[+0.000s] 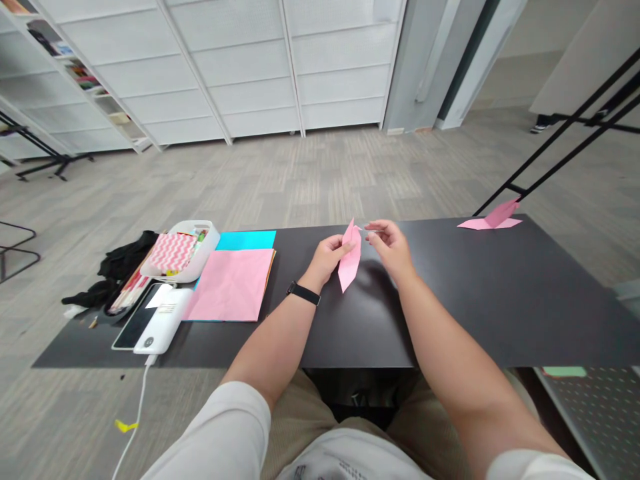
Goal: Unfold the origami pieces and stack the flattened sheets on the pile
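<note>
A folded pink paper piece, long and pointed, is held upright above the black table. My left hand pinches its upper left edge, fingers closed on it. At the top tip, my right hand has its fingers pinched together on a thin flap of the same paper. A black band sits on my left wrist.
A stack of pink and blue paper sheets lies at the left, beside a white tray of patterned papers, a phone, a white power bank and black cloth. Another folded pink paper rests at the far right corner.
</note>
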Demonstrator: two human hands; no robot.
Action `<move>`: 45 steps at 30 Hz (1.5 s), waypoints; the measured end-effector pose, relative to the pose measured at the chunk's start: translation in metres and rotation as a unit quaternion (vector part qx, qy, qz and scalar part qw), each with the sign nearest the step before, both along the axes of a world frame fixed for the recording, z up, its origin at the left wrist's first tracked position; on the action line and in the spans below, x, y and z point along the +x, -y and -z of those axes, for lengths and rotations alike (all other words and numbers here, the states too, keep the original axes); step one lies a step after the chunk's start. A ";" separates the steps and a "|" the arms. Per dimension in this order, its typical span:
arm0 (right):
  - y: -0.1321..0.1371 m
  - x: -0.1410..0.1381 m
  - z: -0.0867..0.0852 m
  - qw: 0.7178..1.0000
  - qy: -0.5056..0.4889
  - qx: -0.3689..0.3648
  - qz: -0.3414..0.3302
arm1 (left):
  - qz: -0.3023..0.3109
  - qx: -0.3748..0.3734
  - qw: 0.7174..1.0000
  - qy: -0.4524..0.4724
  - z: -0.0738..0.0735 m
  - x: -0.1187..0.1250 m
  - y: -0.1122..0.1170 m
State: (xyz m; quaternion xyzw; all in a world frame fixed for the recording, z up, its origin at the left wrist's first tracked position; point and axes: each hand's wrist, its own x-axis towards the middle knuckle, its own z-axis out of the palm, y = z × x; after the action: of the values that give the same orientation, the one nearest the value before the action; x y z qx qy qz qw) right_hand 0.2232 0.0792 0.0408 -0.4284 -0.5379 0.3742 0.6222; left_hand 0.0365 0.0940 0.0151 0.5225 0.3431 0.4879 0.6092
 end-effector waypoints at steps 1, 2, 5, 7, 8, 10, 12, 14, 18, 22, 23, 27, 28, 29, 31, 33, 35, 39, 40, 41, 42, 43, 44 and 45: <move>-0.001 0.000 0.000 1.000 -0.015 -0.004 -0.013 | 0.005 -0.006 1.000 0.007 0.001 0.001 0.000; -0.001 0.000 -0.001 0.999 -0.026 -0.008 -0.026 | 0.007 -0.011 1.000 0.013 0.001 0.001 0.001; 0.000 -0.001 -0.003 0.998 -0.039 -0.013 -0.048 | 0.023 -0.026 0.999 0.022 0.001 0.002 0.003; 0.002 -0.003 -0.005 0.998 -0.036 -0.012 -0.043 | 0.037 -0.031 0.999 0.021 -0.001 0.002 0.005; 0.002 -0.003 -0.005 0.999 -0.032 -0.010 -0.037 | 0.042 -0.032 0.998 0.019 -0.002 0.002 0.005; 0.003 -0.003 -0.006 1.000 -0.018 -0.001 -0.024 | 0.044 -0.032 0.998 0.016 -0.004 0.002 0.006; 0.002 -0.002 -0.006 1.000 0.000 0.008 -0.013 | 0.042 -0.029 0.999 0.012 -0.004 0.002 0.006; 0.002 0.000 -0.006 1.000 0.014 0.010 -0.004 | 0.041 -0.023 0.999 0.001 -0.004 0.003 0.006; 0.000 0.002 -0.003 1.000 0.023 0.014 0.004 | 0.045 -0.001 0.998 -0.044 -0.005 0.002 0.007; -0.001 0.003 -0.001 1.000 0.007 0.018 -0.010 | 0.049 0.038 0.995 -0.072 -0.009 0.002 0.010; -0.001 0.003 -0.001 1.000 0.000 0.016 -0.014 | 0.047 0.047 0.995 -0.077 -0.010 0.002 0.010; 0.000 0.002 -0.001 0.998 -0.031 -0.027 -0.051 | 0.021 0.070 0.994 -0.086 -0.012 0.002 0.010; 0.001 0.002 -0.002 0.996 -0.035 -0.041 -0.068 | 0.013 0.073 0.994 -0.085 -0.013 0.002 0.010; 0.001 0.001 -0.002 0.995 -0.034 -0.050 -0.083 | 0.005 0.076 0.994 -0.084 -0.013 0.002 0.010; 0.001 0.000 -0.002 0.994 -0.022 -0.051 -0.090 | -0.009 0.084 0.993 -0.086 -0.014 0.002 0.010; 0.001 -0.001 -0.002 0.997 -0.005 -0.039 -0.071 | -0.016 0.093 0.991 -0.093 -0.014 0.002 0.010; 0.001 -0.001 -0.002 0.998 0.001 -0.030 -0.048 | -0.018 0.100 0.990 -0.102 -0.013 0.002 0.010; 0.001 0.000 -0.002 0.999 -0.011 -0.021 -0.024 | -0.012 0.112 0.986 -0.120 -0.012 0.002 0.010; 0.001 0.000 -0.002 0.999 -0.012 -0.022 -0.022 | -0.007 0.116 0.986 -0.123 -0.012 0.002 0.010; 0.001 0.001 -0.002 1.000 -0.010 -0.023 -0.019 | -0.003 0.121 0.985 -0.127 -0.012 0.002 0.010; 0.001 0.001 -0.002 1.000 -0.007 -0.023 -0.014 | 0.002 0.126 0.983 -0.133 -0.011 0.002 0.010; 0.001 0.002 -0.002 1.000 -0.003 -0.023 -0.007 | 0.005 0.131 0.981 -0.141 -0.011 0.002 0.010; 0.001 0.002 -0.002 1.000 0.004 -0.022 0.000 | 0.006 0.136 0.979 -0.151 -0.010 0.002 0.009; 0.001 0.002 -0.001 1.000 0.011 -0.020 0.006 | 0.003 0.139 0.977 -0.160 -0.010 0.002 0.009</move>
State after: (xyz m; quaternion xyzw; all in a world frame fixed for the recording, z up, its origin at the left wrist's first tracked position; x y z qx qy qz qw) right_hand 0.2254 0.0786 0.0423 -0.4482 -0.5348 0.3757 0.6099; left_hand 0.0382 0.0847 0.0248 0.6746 0.3634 0.4390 0.4691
